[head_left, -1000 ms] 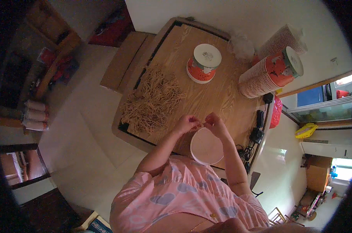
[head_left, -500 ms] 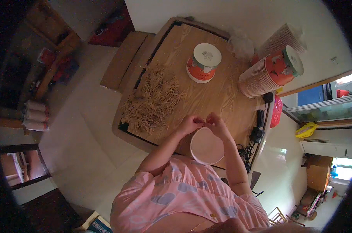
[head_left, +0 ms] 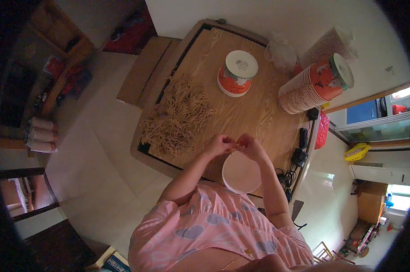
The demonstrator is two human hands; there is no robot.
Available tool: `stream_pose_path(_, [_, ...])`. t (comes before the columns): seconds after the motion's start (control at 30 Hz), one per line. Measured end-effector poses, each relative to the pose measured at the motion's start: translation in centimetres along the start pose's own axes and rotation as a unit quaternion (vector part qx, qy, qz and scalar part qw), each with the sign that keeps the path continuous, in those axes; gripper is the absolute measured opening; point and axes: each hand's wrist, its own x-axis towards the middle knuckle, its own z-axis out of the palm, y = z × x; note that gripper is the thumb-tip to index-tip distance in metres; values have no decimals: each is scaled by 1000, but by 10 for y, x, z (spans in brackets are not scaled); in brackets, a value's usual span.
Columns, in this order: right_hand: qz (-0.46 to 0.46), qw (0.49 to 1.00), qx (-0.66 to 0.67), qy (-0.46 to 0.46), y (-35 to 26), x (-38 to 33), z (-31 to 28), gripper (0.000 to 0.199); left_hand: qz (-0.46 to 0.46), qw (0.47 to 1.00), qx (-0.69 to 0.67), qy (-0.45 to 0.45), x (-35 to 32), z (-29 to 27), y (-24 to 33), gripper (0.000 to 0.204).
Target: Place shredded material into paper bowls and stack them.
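Note:
Over the far rim of a white-lined paper bucket (head_left: pixel 242 174), my left hand (head_left: pixel 220 145) and my right hand (head_left: pixel 251 147) meet with fingertips pinched together. A small tan bit shows between them, too small to name. The bucket stands close to my body at the table's near edge, its open top facing up. Left of my hands lies a loose heap of tan twisted cords (head_left: pixel 180 115). Beyond them, an orange-and-white paper bucket (head_left: pixel 235 84) stands upside down on the table.
At the right is a tilted stack of nested paper buckets (head_left: pixel 304 93), with another stack (head_left: pixel 329 47) behind it. Black adapters and cables (head_left: pixel 299 157) line the right edge of the wooden table (head_left: pixel 254 118). A clear plastic bag (head_left: pixel 281 53) lies by the wall.
My left fingers have shifted slightly, and the gap between the two hands looks a little different. The bucket below has barely moved; the cord heap and stacks are unchanged.

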Motion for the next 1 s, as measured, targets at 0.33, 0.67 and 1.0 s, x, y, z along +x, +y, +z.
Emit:
stream_pose_path(0.33, [-2,1000,-18,12,3,-2,0,8,-5,997,-74,-25,-2,-4,1,20])
stream_pose_path(0.67, [-12,1000,9,10,-1,-2,1,8,5,998,-57,-12,5,-4,-15,14])
stream_pose_path(1.0, [-11,999,-30,22,-8,-3,2,14,179,966,155,106,3,1,-11,7])
